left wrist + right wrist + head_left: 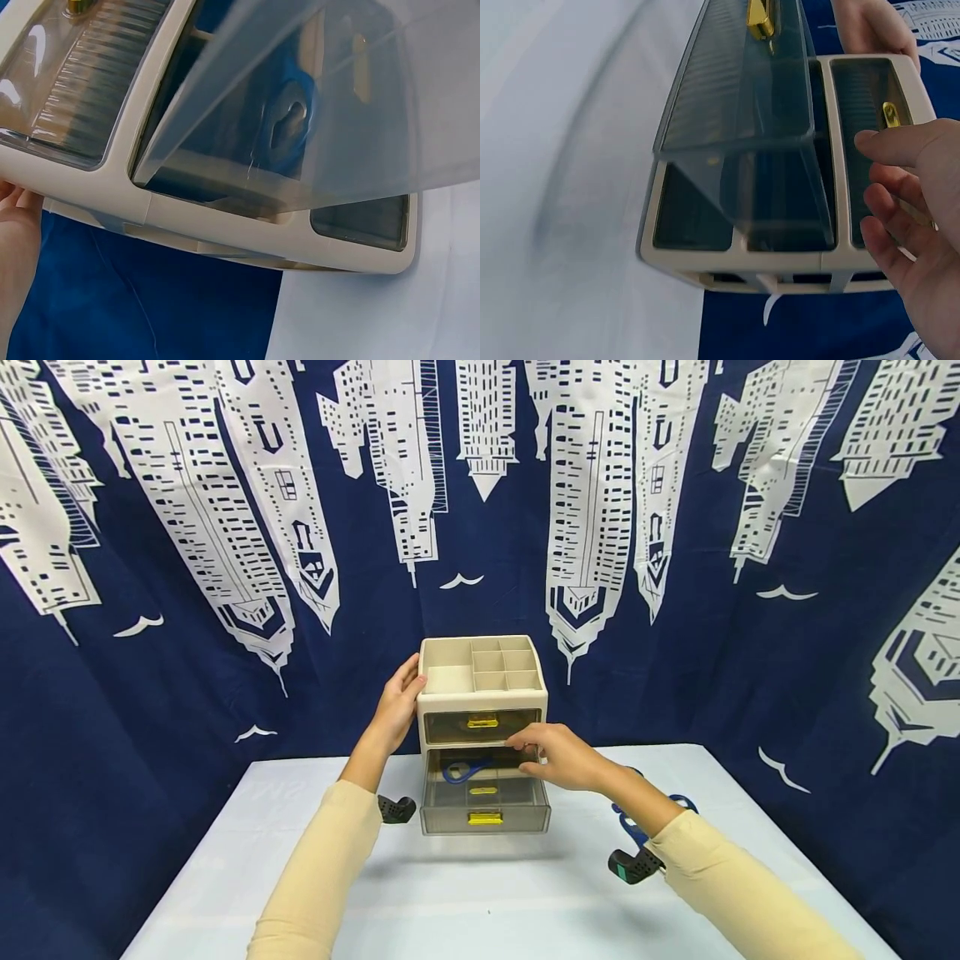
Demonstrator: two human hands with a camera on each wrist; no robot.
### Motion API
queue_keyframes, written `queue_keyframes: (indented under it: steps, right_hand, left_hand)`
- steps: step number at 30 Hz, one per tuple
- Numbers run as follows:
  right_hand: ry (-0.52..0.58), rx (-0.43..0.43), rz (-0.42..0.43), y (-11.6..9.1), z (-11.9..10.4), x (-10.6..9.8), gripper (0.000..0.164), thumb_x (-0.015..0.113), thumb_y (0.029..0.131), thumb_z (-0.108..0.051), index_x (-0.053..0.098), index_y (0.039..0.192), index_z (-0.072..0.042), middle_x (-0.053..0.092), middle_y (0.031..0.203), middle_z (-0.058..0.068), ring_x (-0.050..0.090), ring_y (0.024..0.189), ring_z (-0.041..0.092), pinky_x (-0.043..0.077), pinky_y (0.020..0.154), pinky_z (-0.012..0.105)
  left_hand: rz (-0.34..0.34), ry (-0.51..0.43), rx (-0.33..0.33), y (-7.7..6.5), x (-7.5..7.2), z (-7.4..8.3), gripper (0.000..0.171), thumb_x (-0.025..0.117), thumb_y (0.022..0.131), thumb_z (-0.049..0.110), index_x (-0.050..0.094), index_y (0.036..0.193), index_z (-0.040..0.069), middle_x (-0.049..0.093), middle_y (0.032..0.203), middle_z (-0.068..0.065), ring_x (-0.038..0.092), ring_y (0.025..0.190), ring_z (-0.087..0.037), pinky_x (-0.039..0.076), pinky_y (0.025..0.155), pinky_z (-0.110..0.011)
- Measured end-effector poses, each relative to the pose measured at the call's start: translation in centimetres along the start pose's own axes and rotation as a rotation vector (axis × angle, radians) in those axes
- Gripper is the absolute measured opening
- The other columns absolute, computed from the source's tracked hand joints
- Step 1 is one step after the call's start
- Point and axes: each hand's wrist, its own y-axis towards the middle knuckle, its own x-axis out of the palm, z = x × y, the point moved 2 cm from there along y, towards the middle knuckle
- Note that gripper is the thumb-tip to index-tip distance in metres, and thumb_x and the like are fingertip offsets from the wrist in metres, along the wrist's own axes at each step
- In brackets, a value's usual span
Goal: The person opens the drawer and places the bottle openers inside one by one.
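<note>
A cream desktop organizer (pixel 482 695) stands on the table, its middle drawer (pixel 486 818) pulled out toward me. Inside that clear grey drawer lies a blue item with a looped end (pixel 459 772), seen through the plastic in the left wrist view too. My left hand (pixel 397 702) rests against the organizer's left side, thumb at the top rim and fingers extended along the wall. Over the drawer, my right hand (pixel 562 756) hovers with loosely bent fingers near the front of the upper drawer (pixel 866 112). Nothing shows between its thumb and fingers.
Divided compartments (pixel 506 664) form the organizer's top. Yellow pulls (pixel 482 722) mark the drawer fronts. Blue looped pieces (pixel 682 803) and a black part (pixel 633 865) show beside my right forearm. Behind the white table (pixel 300 860) hangs a navy curtain (pixel 360 610) with white buildings.
</note>
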Motion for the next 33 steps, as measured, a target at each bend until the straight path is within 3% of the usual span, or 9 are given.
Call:
queue_keyframes:
  steps: [18,33]
  right_hand:
    - [-0.012,0.095,0.011,-3.7,2.1,-0.7,0.034,0.078,0.090,-0.001,0.071,0.123,0.002,0.070,0.117,0.012,0.066,0.099,0.030,0.059,0.080,0.047]
    - [-0.037,0.143,0.015,-6.3,4.1,-0.5,0.032,0.080,0.088,-0.002,0.073,0.119,-0.004,0.071,0.112,0.006,0.067,0.096,0.028,0.058,0.078,0.043]
  left_hand:
    - [-0.001,0.002,0.006,-0.2,0.0,0.0,0.058,0.042,0.113,0.011,0.017,0.165,0.004,0.020,0.169,-0.016,0.025,0.152,-0.028,0.025,0.120,-0.047]
    - [0.001,-0.013,0.012,-0.3,0.0,-0.1,0.058,0.041,0.113,0.009,0.016,0.165,0.003,0.020,0.169,-0.017,0.023,0.153,-0.029,0.024,0.121,-0.047]
